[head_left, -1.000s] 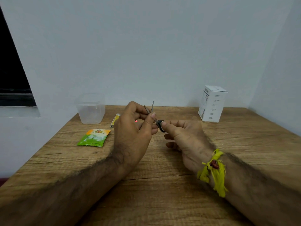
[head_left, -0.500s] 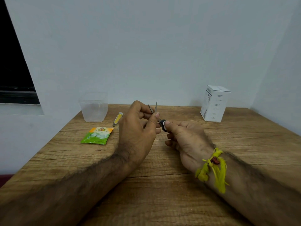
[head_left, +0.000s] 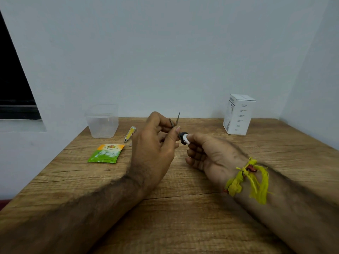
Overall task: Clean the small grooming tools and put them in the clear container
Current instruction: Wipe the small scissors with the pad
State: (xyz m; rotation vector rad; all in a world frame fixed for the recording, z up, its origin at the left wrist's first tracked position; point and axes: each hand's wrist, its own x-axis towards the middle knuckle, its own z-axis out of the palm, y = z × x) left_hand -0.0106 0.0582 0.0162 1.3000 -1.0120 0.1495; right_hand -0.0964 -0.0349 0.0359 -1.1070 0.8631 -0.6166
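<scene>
Taking the clear container (head_left: 102, 121) as the landmark: it stands at the far left of the wooden worktop (head_left: 183, 208), and it appears empty, so no tool has gone in yet. Just right of it lies one yellow nail clipper (head_left: 130, 134), and in front of it, nearer the person, one green and orange sachet (head_left: 106, 153). Farther right, the left hand (head_left: 156, 143) pinches the blades of one small pair of scissors (head_left: 176, 123), tips up and slightly parted, while the right hand (head_left: 211, 153) pinches its dark handle loops along with something white, perhaps a wipe. Far right of the container stands one white carton (head_left: 238, 114). Over the last second both hands have stayed on the scissors, and the blades look to have turned only a little between the fingers; I judge the cleaning of this first tool is under way, with the clipper untouched.
</scene>
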